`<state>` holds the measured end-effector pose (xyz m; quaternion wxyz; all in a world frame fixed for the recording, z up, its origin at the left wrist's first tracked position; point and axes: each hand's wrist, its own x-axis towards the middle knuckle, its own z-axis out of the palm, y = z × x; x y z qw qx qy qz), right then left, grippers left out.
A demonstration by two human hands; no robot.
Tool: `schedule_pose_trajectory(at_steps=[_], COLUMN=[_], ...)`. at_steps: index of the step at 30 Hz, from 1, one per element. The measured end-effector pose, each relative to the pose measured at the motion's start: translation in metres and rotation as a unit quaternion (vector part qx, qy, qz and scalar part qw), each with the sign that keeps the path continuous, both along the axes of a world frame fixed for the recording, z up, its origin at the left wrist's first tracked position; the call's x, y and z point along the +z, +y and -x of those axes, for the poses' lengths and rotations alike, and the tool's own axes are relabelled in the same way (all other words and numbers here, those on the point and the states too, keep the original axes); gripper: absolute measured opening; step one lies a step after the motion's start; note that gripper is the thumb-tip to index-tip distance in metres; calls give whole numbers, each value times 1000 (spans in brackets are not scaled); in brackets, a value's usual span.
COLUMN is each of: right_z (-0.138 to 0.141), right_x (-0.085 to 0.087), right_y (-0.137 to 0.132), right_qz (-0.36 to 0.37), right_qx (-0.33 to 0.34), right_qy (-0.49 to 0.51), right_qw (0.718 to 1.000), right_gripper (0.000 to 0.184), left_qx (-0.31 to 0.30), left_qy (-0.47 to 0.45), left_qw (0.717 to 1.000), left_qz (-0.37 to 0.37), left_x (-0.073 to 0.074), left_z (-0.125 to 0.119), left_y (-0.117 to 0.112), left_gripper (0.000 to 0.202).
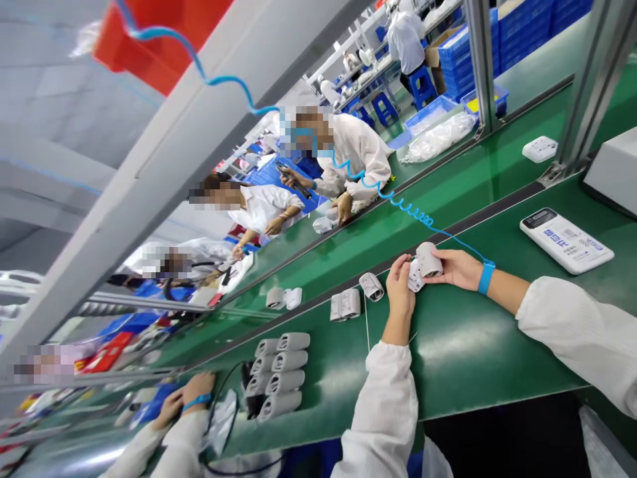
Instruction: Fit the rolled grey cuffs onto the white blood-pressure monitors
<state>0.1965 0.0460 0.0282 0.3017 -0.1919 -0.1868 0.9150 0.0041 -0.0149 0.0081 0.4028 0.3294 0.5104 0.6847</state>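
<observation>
The right hand (450, 269), fingers curled, cups a short matte-white plastic cylinder (428, 259), its long axis lying across the green bench mat (468, 345); the left hand (401, 292), half closed, grips a small white plastic piece (415, 275) against it, above the mat.

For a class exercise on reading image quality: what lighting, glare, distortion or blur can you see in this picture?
In the head view, the frame is steeply tilted, with the grey beam slanting across it; overhead light leaves pale glare on the green bench; nearby people's heads are pixelated.
</observation>
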Motion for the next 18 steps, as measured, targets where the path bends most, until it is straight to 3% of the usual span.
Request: schedule_pose_trajectory(at_steps=[4, 8, 11, 14, 18], right_z=[1, -3, -5, -7, -9], right_x=[0, 1, 1, -1, -4], right_y=[0, 4, 6, 9, 14], right_qz=[-8, -8, -15, -31, -59], right_qx=[-9, -10, -5, 2, -5], right_qy=[-22, -26, -20, -11, -16], right_qw=[1000, 1000, 1000, 999, 998], right_gripper=[26, 24, 26, 27, 27], left_qx=[-96, -235, -292, -286, -198], left_qy=[-9, 24, 140, 213, 108], left_qw=[995, 972, 946, 934, 973], left_qz=[26, 8, 8, 4, -38], left_x=[2, 7, 12, 13, 7], left_z=[-6, 2, 11, 13, 2], left_y=[-14, -27, -30, -29, -23], left_gripper=[61, 94, 104, 99, 82])
